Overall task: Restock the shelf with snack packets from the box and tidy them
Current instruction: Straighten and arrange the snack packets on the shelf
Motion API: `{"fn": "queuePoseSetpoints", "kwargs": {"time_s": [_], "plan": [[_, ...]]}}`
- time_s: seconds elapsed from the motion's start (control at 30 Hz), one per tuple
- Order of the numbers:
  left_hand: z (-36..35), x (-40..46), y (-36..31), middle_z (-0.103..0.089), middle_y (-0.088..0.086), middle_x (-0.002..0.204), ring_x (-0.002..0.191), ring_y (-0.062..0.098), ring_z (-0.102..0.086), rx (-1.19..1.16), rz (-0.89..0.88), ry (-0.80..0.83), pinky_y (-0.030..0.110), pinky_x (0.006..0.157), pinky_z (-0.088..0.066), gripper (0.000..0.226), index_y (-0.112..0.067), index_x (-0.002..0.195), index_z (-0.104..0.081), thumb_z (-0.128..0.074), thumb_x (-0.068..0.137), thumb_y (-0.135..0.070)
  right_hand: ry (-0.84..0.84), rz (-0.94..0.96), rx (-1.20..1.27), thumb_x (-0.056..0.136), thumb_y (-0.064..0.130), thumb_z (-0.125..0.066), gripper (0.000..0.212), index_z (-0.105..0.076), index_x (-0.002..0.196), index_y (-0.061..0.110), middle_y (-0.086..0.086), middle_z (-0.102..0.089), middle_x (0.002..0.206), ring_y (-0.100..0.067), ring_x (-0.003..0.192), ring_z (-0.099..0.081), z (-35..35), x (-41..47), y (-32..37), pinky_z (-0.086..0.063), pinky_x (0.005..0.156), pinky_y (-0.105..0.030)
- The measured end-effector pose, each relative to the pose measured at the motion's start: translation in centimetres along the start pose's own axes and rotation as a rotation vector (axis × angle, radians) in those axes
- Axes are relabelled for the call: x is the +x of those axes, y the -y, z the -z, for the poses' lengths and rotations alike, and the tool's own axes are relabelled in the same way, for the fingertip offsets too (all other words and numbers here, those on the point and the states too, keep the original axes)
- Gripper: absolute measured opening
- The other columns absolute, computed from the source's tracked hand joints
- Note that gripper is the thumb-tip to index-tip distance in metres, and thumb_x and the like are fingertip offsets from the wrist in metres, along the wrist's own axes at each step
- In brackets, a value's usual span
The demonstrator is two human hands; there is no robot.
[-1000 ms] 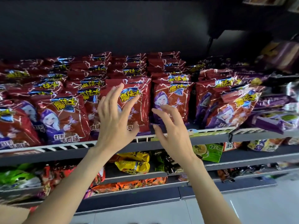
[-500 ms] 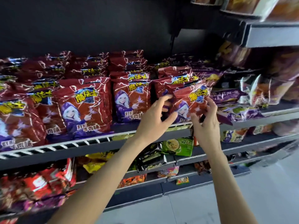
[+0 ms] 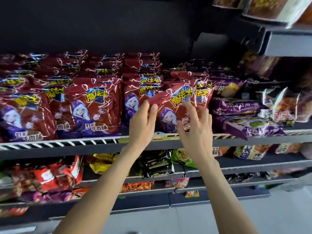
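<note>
Fingers [image 3: 152, 110] of the left hand [image 3: 141, 125] curl against the upper-left corner of a red snack packet [image 3: 175, 105], pinching its edge, while the right hand [image 3: 196, 130] spreads loosely over the packet's lower front, forefinger raised to the yellow lettering — whether it grips cannot be told. The packet stands at the front of the shelf [image 3: 67, 146], tilted, its long axis running from lower left to upper right, top edge leaning toward the purple packets [image 3: 236, 107] beside it. To the left, rows of matching red packets [image 3: 94, 108] stand upright, faces forward, stacked in ranks to the dark back wall. Below, a lower shelf [image 3: 253, 164] carries mixed yellow, green and black packets.
</note>
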State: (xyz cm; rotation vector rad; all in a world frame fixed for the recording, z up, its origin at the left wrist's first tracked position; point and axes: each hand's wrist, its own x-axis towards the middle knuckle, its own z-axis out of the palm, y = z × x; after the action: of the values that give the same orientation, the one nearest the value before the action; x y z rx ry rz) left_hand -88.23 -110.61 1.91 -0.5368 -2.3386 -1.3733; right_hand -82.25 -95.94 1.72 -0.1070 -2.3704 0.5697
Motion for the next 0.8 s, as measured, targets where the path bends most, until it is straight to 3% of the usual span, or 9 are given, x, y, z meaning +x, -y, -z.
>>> {"fn": "queuePoseSetpoints", "kwargs": {"time_s": [0.13, 0.2, 0.27, 0.3, 0.4, 0.47, 0.53, 0.63, 0.8], "plan": [[0.1, 1.0, -0.8, -0.043, -0.002, 0.068, 0.061, 0.011, -0.043, -0.096, 0.022, 0.012, 0.030, 0.060, -0.034, 0.038, -0.004, 0.090, -0.046, -0.033, 0.101, -0.038, -0.033, 0.030, 0.072, 0.088, 0.013, -0.061, 0.047, -0.050, 0.133, 0.022, -0.012, -0.048, 0.117, -0.024, 0.103, -0.048, 0.4, 1.5, -0.2, -0.045, 0.080, -0.033], [0.6, 1.5, -1.5, -0.058, 0.010, 0.090, 0.086, 0.023, -0.056, -0.133, 0.040, 0.017, 0.038, 0.078, -0.044, 0.045, 0.001, 0.113, -0.049, -0.033, 0.101, -0.039, -0.034, 0.031, 0.122, 0.089, 0.014, -0.062, 0.047, -0.049, 0.133, 0.020, -0.011, -0.048, 0.114, -0.023, 0.098, -0.050, 0.1, 1.4, 0.3, -0.046, 0.076, -0.029], [1.5, 1.8, -1.2, -0.059, 0.005, 0.122, 0.115, 0.021, -0.052, -0.040, 0.062, -0.036, 0.026, 0.095, -0.038, 0.046, -0.004, 0.133, -0.045, -0.035, 0.102, -0.036, 0.004, 0.035, 0.175, 0.089, 0.015, -0.063, 0.049, -0.045, 0.134, 0.019, -0.008, -0.046, 0.112, -0.022, 0.093, -0.052, -1.0, 0.8, 1.3, -0.049, 0.071, -0.029], [2.1, 2.0, -0.6, -0.056, 0.001, 0.126, 0.118, 0.017, -0.051, 0.014, 0.061, -0.061, 0.019, 0.091, -0.035, 0.046, -0.007, 0.137, -0.042, -0.036, 0.101, -0.035, 0.034, 0.041, 0.186, 0.089, 0.016, -0.064, 0.050, -0.044, 0.135, 0.019, -0.008, -0.046, 0.112, -0.021, 0.091, -0.052, -1.7, 0.4, 1.8, -0.050, 0.068, -0.028], [3.7, 2.5, 1.7, -0.057, -0.011, 0.104, 0.092, 0.012, -0.063, 0.117, 0.032, -0.093, 0.021, 0.069, -0.044, 0.044, -0.013, 0.138, -0.040, -0.041, 0.100, -0.035, 0.113, 0.040, 0.157, 0.087, 0.020, -0.067, 0.055, -0.042, 0.136, 0.020, -0.009, -0.046, 0.111, -0.019, 0.083, -0.053, -3.7, 0.0, 3.2, -0.049, 0.057, -0.026], [4.3, 2.4, 2.6, -0.055, -0.011, 0.104, 0.085, 0.006, -0.061, 0.120, 0.042, -0.096, 0.025, 0.066, -0.051, 0.049, -0.016, 0.140, -0.036, -0.051, 0.096, -0.031, 0.138, 0.026, 0.138, 0.086, 0.021, -0.068, 0.056, -0.041, 0.136, 0.021, -0.008, -0.047, 0.107, -0.015, 0.073, -0.048, -4.5, 0.3, 3.8, -0.042, 0.051, -0.024], [4.9, 2.0, 3.0, -0.052, -0.003, 0.117, 0.096, 0.006, -0.057, 0.149, -0.031, -0.141, 0.025, 0.073, -0.054, 0.061, -0.015, 0.143, -0.031, -0.061, 0.091, -0.027, 0.165, -0.007, 0.119, 0.086, 0.023, -0.069, 0.057, -0.041, 0.135, 0.021, -0.008, -0.049, 0.105, -0.016, 0.068, -0.048, -4.9, 0.9, 4.2, -0.038, 0.050, -0.023], [6.0, 1.6, 3.8, -0.044, 0.011, 0.135, 0.123, 0.023, -0.043, 0.410, -0.273, -0.220, 0.033, 0.101, -0.040, 0.067, -0.015, 0.140, -0.036, -0.069, 0.084, -0.032, 0.195, -0.034, 0.101, 0.086, 0.026, -0.069, 0.058, -0.039, 0.136, 0.022, -0.007, -0.050, 0.107, -0.018, 0.066, -0.053, -5.2, 1.5, 4.8, -0.039, 0.050, -0.024], [7.7, 2.5, 6.7, -0.020, 0.005, 0.155, 0.143, 0.031, -0.013, 0.728, -0.500, 0.102, 0.065, 0.110, -0.011, 0.082, -0.031, 0.143, -0.034, -0.067, 0.074, -0.059, 0.233, -0.034, 0.096, 0.087, 0.031, -0.066, 0.061, -0.035, 0.139, 0.028, -0.002, -0.047, 0.105, -0.020, 0.070, -0.053, -6.0, 2.1, 5.9, -0.047, 0.051, -0.032]]}}
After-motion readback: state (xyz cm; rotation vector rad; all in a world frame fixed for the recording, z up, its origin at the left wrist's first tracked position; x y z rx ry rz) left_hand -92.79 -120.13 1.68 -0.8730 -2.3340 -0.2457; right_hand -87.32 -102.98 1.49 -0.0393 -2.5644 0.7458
